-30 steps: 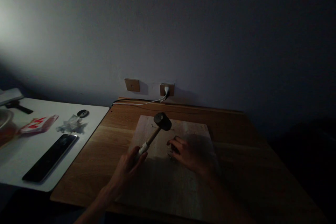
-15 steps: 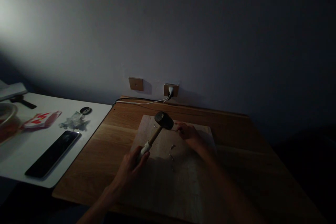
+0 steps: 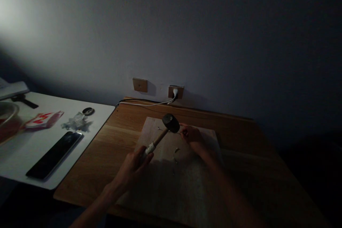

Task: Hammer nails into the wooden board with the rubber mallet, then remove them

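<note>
My left hand (image 3: 135, 164) grips a mallet by its handle (image 3: 150, 148), white at the grip and bare wood above. The mallet's dark head (image 3: 171, 123) is raised over the far part of a pale wooden board (image 3: 192, 188). Just right of that head, my right hand (image 3: 191, 135) is closed in a pinch. A thin piece like a nail (image 3: 179, 133) shows at its fingertips, partly hidden by the mallet. Several small shiny nails are on the board, one (image 3: 158, 128) left of the mallet head and another (image 3: 176, 150) nearer me.
The board lies on a brown wooden table (image 3: 107, 156) against the wall. Cables run to a plugged socket (image 3: 179, 92). On the white table (image 3: 16, 164) at left are a phone (image 3: 55, 156), a crumpled clear bag (image 3: 77, 122), a red-and-white packet (image 3: 44, 119) and a round tub (image 3: 9, 119).
The mallet head has shifted slightly right, closer to my right hand, and covers more of the thin piece. My right hand stays in nearly the same place. The view has moved a little.
</note>
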Available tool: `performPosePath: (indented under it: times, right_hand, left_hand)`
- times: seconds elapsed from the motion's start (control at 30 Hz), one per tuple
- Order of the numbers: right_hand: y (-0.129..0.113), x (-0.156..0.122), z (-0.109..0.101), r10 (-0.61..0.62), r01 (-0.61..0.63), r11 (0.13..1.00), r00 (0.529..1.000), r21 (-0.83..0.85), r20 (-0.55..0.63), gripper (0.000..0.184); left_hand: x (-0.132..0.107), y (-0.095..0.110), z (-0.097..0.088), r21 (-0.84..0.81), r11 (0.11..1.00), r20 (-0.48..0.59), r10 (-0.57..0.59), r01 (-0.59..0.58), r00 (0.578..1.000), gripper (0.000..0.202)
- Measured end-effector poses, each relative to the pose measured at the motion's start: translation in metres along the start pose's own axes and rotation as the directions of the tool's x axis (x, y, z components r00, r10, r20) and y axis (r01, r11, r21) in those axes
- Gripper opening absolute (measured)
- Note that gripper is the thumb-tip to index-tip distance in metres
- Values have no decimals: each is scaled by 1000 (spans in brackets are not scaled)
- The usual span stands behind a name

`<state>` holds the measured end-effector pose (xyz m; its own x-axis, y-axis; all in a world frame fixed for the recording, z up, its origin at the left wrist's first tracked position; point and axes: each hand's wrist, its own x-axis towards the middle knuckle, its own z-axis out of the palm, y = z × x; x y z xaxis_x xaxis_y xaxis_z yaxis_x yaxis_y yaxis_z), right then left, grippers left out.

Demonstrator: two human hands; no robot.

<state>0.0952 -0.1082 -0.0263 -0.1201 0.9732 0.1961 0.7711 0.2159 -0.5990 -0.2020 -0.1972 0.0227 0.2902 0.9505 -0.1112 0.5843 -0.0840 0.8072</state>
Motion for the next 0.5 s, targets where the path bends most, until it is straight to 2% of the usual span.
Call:
performPosePath:
  times: [0.1, 0.33, 0.4, 0.5]
  right_hand:
    - [2, -3, 5, 14, -13, 1000, 999, 11, -31, 38]
    - [-1, -10, 9, -3, 8, 999, 990, 39, -138, 17]
    - [-2, -11, 8, -1, 9, 999, 989, 53, -147, 17]
    - [0, -14, 5, 10, 2, 997, 986, 76, -164, 30]
  left_hand:
    - [5, 6, -3, 43, 998, 25, 39, -40, 999, 37]
    - [19, 28, -9, 220, 972, 70, 66, -81, 995, 25]
    - [23, 32, -9, 257, 962, 70, 76, -91, 995, 25]
    - [28, 35, -5, 315, 944, 79, 78, -99, 994, 25]
